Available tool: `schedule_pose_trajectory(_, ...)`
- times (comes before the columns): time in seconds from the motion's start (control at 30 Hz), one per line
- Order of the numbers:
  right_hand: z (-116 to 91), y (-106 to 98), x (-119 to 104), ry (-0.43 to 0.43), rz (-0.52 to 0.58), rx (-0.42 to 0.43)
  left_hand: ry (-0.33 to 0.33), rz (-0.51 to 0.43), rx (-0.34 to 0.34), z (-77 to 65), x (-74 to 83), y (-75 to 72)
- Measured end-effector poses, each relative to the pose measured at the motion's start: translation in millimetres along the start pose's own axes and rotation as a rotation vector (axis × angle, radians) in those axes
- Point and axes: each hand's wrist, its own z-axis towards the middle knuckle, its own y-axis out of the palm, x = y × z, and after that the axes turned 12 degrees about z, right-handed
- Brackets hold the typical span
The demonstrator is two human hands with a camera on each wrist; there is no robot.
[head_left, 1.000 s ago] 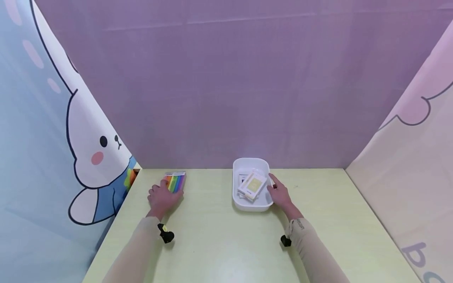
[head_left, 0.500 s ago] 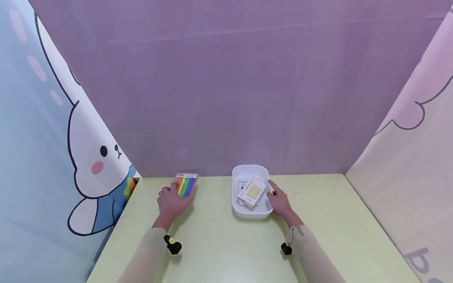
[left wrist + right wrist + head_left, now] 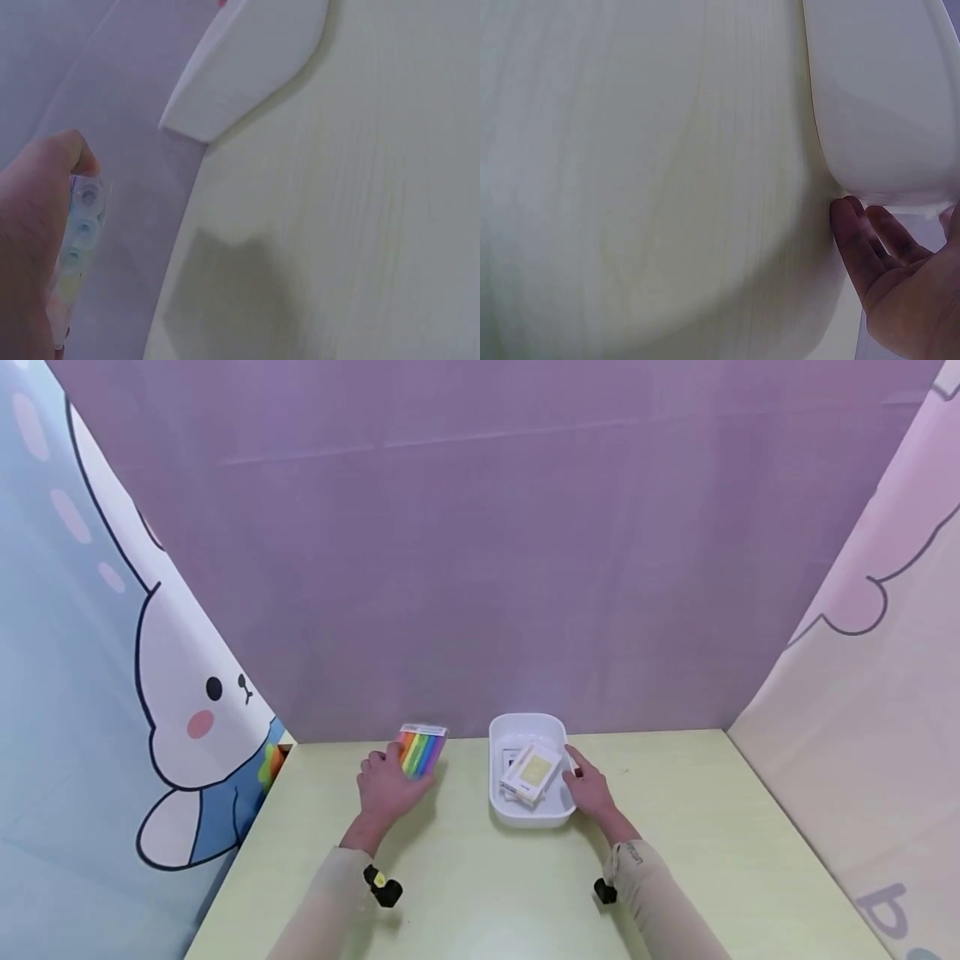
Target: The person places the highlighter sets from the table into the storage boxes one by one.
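My left hand [image 3: 387,787] grips a clear pack of rainbow-coloured pens [image 3: 422,750], lifted a little off the pale table [image 3: 465,877], left of a white tub [image 3: 528,812]. In the left wrist view the pen ends [image 3: 78,229] show under my fingers [image 3: 41,195], with the tub [image 3: 247,60] ahead. My right hand [image 3: 588,787] holds the tub's right rim; the right wrist view shows its fingers [image 3: 870,251] against the tub wall [image 3: 877,97]. Inside the tub lie a yellow-and-white card packet [image 3: 532,770] and another white packet, partly hidden beneath.
Purple backdrop [image 3: 480,568] closes the table's far edge. A blue curtain with a rabbit drawing [image 3: 187,727] hangs on the left, a pink-cream curtain [image 3: 862,710] on the right. Small black wrist cameras [image 3: 384,888] sit on both forearms.
My left hand has carried the pen pack to the right, closer to the tub. My right hand has stayed on the tub's rim.
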Motion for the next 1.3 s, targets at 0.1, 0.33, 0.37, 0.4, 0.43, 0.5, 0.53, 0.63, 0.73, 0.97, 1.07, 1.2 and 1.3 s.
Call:
schedule_pose_trajectory(0.1,0,1,0,-0.007,0.006,0.002,0.004,-0.016,-0.004,-0.3,12.4,-1.1)
schedule_pose_trajectory(0.33,-1,1,2,0.002,0.013,-0.006,0.010,-0.012,-0.017,-0.4,38.5,4.6)
schedule_pose_trajectory(0.37,-2,2,2,0.000,0.013,-0.009,0.013,-0.013,-0.017,-1.3,42.0,5.1)
schedule_pose_trajectory(0.4,-3,3,2,0.003,0.011,-0.010,0.016,-0.015,-0.015,-2.0,45.5,5.2)
schedule_pose_trajectory(0.43,-3,3,1,0.005,0.009,-0.012,0.018,-0.018,-0.011,-2.6,49.3,4.7)
schedule_pose_trajectory(0.5,-4,4,0,0.006,0.009,-0.012,0.025,-0.028,-0.002,-3.1,57.3,2.9)
schedule_pose_trajectory(0.53,-4,4,0,0.005,0.007,-0.009,0.027,-0.029,-0.003,-3.2,61.8,1.9)
schedule_pose_trajectory(0.63,-4,2,-2,0.008,0.016,-0.004,0.038,-0.041,-0.008,-2.3,75.4,0.5)
schedule_pose_trajectory(0.73,-4,1,-4,0.010,0.022,-0.002,0.049,-0.041,-0.025,-1.3,86.7,1.5)
schedule_pose_trajectory(0.97,-3,4,-7,-0.005,0.010,-0.015,0.050,-0.055,-0.041,-2.5,103.1,-0.2)
schedule_pose_trajectory(1.07,-4,5,-8,-0.001,0.014,-0.027,0.057,-0.038,-0.048,-3.1,109.8,2.9)
schedule_pose_trajectory(1.2,-5,4,-7,0.012,0.020,-0.012,0.100,-0.010,-0.064,-1.7,120.0,9.1)
schedule_pose_trajectory(1.3,-3,4,-6,0.000,0.018,-0.001,0.114,-0.006,-0.066,0.2,125.4,11.1)
